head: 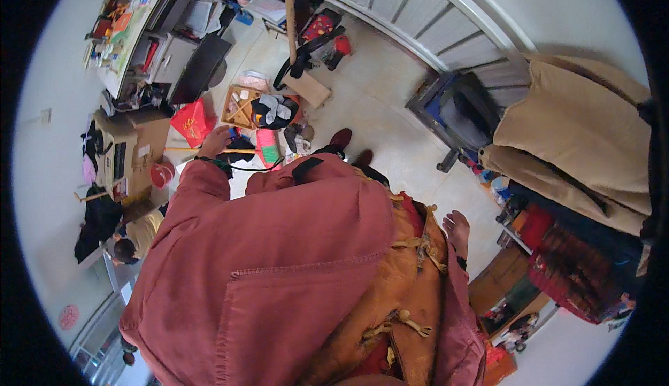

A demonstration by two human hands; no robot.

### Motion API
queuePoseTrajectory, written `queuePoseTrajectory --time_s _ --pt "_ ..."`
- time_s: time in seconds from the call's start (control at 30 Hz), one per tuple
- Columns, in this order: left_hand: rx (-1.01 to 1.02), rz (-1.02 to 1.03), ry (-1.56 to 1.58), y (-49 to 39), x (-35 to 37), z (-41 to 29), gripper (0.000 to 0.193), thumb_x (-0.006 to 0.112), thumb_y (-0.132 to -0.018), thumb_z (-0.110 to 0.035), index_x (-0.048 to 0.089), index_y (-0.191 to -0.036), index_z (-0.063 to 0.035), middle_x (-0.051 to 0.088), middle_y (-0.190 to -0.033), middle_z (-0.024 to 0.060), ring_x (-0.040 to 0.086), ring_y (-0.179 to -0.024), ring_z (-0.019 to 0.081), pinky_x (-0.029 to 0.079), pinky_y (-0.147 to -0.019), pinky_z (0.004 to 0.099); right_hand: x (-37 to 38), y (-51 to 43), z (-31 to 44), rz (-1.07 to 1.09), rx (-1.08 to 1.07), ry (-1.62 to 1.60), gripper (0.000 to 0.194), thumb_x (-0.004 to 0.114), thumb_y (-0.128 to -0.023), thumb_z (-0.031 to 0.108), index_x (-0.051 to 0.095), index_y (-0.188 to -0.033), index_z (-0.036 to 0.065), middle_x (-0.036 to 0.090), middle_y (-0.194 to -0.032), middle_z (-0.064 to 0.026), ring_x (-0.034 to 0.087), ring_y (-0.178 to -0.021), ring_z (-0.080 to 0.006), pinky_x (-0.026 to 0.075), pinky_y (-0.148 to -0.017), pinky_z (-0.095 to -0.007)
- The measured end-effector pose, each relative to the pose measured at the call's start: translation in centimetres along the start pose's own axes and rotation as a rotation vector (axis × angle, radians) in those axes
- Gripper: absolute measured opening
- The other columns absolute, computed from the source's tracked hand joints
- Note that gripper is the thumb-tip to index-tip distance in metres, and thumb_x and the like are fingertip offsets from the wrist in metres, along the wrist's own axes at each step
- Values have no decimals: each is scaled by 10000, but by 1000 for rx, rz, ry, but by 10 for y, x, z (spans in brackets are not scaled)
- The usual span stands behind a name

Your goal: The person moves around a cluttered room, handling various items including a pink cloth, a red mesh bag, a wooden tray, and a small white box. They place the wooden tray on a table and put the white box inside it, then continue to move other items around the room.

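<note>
My left hand [214,142] is held out at the left with nothing visible in its fingers. Under its wrist runs a thin yellow stick [241,151], which ends at a pink and green broom head [268,148]. A red bag [193,122] sits just beyond the fingers. From the left wrist a black cord [256,169] loops rightward. My right hand [457,226] hangs low beside my body, fingers spread, above the pale tiled floor [413,140]. My pink coat [292,224] hangs loose over an orange jacket [413,281] with toggle fastenings.
Past my shoes stand a wooden divided tray [239,106] and a cardboard piece [307,89]. A cardboard box [149,145] and red bucket [162,175] are at left. At right are a dark-framed chair-like object [460,104] and hanging clothes [580,135]. A person [138,234] is at lower left.
</note>
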State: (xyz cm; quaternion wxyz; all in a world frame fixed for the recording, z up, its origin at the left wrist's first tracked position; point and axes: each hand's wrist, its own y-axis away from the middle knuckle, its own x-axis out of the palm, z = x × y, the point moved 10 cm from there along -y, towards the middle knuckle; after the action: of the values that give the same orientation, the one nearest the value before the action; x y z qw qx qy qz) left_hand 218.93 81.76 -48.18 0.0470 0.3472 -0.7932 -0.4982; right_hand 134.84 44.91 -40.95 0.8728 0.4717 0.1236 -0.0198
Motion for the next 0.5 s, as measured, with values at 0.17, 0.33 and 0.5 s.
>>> queuePoseTrajectory --time_s 0.17,0.33,0.5 --pt "80 245 169 -6 11 47 351 522 -936 -172 498 -1285 -147 604 -873 -21 579 -653 114 421 -450 233 -14 -4 14 7 12 47 347 600 -900 231 553 -1185 39 626 -1000 -116 642 -790 -223 539 -658 -319" --pt "375 186 -165 23 -2 68 374 534 -913 -202 507 -1284 -162 618 -990 2 602 -778 146 467 -566 295 -13 -21 39 -13 -38 53 321 598 -902 217 561 -1165 38 627 -977 -115 643 -770 -214 536 -640 -307" --pt "-120 -71 155 49 -23 118 413 580 -884 -205 527 -1292 -168 624 -1031 -11 593 -769 125 437 -577 276 13 -31 52 103 -44 75 309 597 -903 214 561 -1153 36 631 -952 -109 642 -736 -206 537 -620 -296"
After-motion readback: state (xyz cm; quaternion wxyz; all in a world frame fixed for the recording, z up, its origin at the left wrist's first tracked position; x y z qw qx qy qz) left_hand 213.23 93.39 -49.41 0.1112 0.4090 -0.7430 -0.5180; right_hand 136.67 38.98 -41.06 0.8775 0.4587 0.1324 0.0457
